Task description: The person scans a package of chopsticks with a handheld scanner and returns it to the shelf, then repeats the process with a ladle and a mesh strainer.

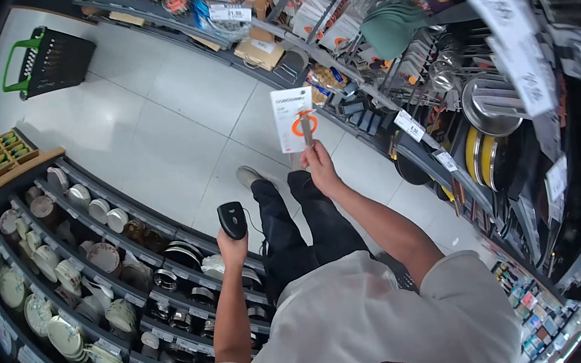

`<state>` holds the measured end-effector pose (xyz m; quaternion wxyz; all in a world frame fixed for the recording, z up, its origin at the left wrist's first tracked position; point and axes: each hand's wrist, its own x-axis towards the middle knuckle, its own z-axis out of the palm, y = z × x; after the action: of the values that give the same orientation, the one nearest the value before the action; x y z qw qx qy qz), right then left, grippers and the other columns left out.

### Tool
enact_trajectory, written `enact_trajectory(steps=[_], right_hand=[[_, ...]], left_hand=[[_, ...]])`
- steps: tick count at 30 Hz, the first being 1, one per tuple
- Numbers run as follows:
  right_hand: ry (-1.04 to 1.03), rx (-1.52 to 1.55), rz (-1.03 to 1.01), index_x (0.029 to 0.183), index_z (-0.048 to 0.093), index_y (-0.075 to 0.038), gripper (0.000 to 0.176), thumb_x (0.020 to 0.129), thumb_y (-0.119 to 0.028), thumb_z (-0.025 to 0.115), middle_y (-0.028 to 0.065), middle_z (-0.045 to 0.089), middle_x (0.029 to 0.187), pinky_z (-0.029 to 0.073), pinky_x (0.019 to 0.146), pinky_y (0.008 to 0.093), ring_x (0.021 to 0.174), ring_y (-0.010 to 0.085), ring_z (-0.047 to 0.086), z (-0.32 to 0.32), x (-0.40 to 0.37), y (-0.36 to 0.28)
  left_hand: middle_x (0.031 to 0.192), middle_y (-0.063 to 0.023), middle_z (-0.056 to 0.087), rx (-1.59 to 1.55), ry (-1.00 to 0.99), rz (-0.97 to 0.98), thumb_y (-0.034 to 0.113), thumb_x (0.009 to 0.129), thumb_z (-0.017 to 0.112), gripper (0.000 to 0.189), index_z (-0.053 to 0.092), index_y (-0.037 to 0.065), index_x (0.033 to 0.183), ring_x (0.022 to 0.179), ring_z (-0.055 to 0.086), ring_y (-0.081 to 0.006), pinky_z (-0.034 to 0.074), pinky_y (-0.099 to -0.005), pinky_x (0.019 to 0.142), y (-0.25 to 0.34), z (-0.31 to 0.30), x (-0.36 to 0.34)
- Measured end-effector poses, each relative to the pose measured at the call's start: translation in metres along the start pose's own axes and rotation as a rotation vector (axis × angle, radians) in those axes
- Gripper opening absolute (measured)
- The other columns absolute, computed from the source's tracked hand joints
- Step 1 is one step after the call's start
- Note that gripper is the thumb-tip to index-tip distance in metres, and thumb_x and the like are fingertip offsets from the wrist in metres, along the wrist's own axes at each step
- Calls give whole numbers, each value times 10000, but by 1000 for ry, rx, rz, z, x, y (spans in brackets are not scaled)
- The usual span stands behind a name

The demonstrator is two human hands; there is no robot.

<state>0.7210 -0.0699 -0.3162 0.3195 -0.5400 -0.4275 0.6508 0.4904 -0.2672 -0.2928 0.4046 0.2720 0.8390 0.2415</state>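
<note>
Pale shirt (356, 304), w/ printed lettering low on its L side, sits closest to the cam; from it the wearer's 2 bare arms reach fwd over the floor (173, 112), btwn 2 runs of store shelving. L grip (232, 249) is closed round the lower part of a black handheld scanner (232, 220) (judging by shape), prob. held low so the wide head stays uncovered. R grip (319, 165) pinches the bottom end of a carded item (292, 119): white card w/ an orange ring & a greyish strip down its lower half. That item is held up in the aisle, well apart from the rack, & the low pinch seems to keep most of the print free of fingers; wording too small to read. On the R, price tags (408, 125) line the rack's front edge, presumably to be read from the aisle, & yellow pans (482, 158) are packed close, prob. to save space. On the L, plates (67, 338) & bowls (117, 219) are grouped by kind, likely for easy picking. Black basket (62, 61) w/ green handle is on the floor, well away from the wearer.
</note>
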Motion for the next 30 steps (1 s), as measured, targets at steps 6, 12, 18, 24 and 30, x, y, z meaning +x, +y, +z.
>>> enact_trajectory(steps=[6, 12, 18, 24, 30], right_hand=[[213, 63, 130, 834, 428, -77, 240, 1003, -239, 378, 1, 442, 702, 364, 637, 245, 659, 92, 410, -45, 46, 66], [333, 130, 7, 855, 416, -75, 218, 1005, -225, 367, 8, 431, 693, 355, 631, 252, 657, 94, 399, -56, 75, 68], [348, 107, -45, 881, 425, -64, 207, 1006, -212, 350, 16, 439, 695, 355, 621, 255, 651, 99, 400, -56, 96, 64], [334, 130, -79, 880, 429, -63, 220, 1008, -224, 350, 15, 446, 701, 362, 617, 256, 657, 98, 407, -59, 116, 59], [367, 88, -78, 897, 435, -72, 241, 1007, -260, 333, 24, 466, 703, 359, 633, 264, 662, 111, 435, -58, 123, 70]], left_hand=[[846, -199, 675, 182, -304, -139, 142, 663, 722, 309, 631, -15, 913, 842, 656, -362, 499, -392, 735, -110, 11, -11], [823, -204, 673, 194, -341, -260, 180, 669, 725, 318, 635, -20, 900, 825, 668, -332, 496, -388, 722, -153, 12, -6], [738, -152, 653, 91, -407, -362, 124, 706, 699, 216, 615, -37, 824, 692, 639, -221, 478, -354, 649, -140, 22, 17], [705, -87, 634, -21, -353, -279, 100, 721, 697, 170, 598, -24, 781, 658, 585, -152, 466, -331, 612, -107, 32, 30], [657, -62, 614, -13, -404, -266, 92, 715, 692, 154, 594, -18, 758, 614, 560, -128, 451, -315, 578, -98, 31, 28]])
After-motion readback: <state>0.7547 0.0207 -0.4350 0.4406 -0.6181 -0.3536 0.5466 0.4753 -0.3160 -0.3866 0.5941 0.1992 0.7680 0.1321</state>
